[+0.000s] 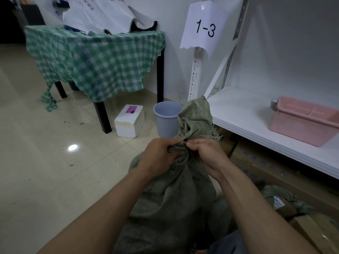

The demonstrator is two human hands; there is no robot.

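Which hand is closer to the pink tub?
Right. The right hand grips the neck of the sack on the side toward the pink tub on the shelf. The left hand grips it on the far side.

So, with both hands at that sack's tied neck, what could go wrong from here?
The sack, gripped only at its neck by the left hand and right hand, may slump and spill if it opens. Its top flap sits close to the grey bucket, which could tip. The frayed weave by the black tie may tear.
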